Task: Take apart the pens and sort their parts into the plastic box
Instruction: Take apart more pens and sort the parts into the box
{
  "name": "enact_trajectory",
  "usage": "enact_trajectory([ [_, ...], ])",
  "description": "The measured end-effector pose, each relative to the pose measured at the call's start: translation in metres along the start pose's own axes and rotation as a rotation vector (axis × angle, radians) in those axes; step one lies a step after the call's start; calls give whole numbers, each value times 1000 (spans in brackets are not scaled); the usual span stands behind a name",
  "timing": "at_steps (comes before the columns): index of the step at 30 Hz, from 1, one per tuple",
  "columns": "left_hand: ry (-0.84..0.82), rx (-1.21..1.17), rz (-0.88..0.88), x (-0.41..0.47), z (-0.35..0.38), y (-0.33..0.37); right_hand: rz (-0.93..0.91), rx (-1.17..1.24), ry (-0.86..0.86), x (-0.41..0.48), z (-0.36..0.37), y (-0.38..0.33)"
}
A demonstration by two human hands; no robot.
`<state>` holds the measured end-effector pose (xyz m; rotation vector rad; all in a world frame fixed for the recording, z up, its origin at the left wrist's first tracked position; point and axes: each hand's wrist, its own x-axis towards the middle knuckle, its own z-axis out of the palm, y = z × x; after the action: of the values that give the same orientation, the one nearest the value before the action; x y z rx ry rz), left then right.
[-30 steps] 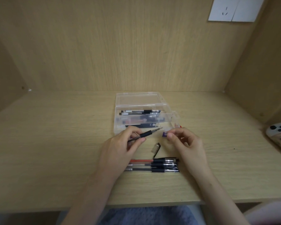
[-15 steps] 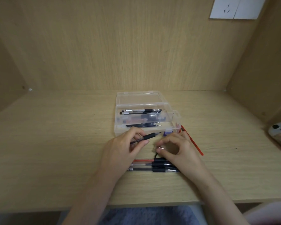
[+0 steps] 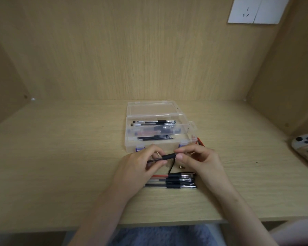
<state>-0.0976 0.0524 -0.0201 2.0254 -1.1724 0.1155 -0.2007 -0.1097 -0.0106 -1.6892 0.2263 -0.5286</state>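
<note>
Near edge: blue-grey fleecy cloth (image 3: 160, 235) is seen below the surface (image 3: 60, 174), and both bare forearms are stretched over it.
Loose pens (image 3: 174, 181): several are laid side by side on the surface, just near of the hands, with one red among the black.
Small parts: a brass-coloured piece (image 3: 181, 167) and a thin dark piece (image 3: 172, 168) are left on the surface between the loose pens and the hands; the dark one is too small to make out.
Left grip (image 3: 140, 164): it is clenched round the left end of the pen (image 3: 168, 156), with fingers and thumb curled on the barrel.
Right grip (image 3: 199, 162): the right end of the same pen is pinched between thumb and curled fingers.
Pen: it is held level above the surface, just near of the box, with its black sleeve shown between the two hands.
Plastic box (image 3: 130, 139): it is set open at centre, with the lid folded back to the far side. Black refills are laid in the near compartment and two barrels in the far one; the middle one is blurred.
Red piece (image 3: 200, 142): it is seen by the box's near right corner.
Far wall: a white socket plate (image 3: 256, 11) is fixed at upper right.
</note>
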Motion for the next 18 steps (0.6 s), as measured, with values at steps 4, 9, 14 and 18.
enact_trajectory([
  [4,33,-17,-2,0,-1,0,23,161,87,4,-5,0],
  [9,36,-38,-5,-1,-2,-1,62,454,235,11,-23,0],
  [14,4,0,18,0,0,-1,35,359,410,31,-50,-13],
  [18,17,5,26,0,0,-2,160,-42,392,53,-67,-15],
])
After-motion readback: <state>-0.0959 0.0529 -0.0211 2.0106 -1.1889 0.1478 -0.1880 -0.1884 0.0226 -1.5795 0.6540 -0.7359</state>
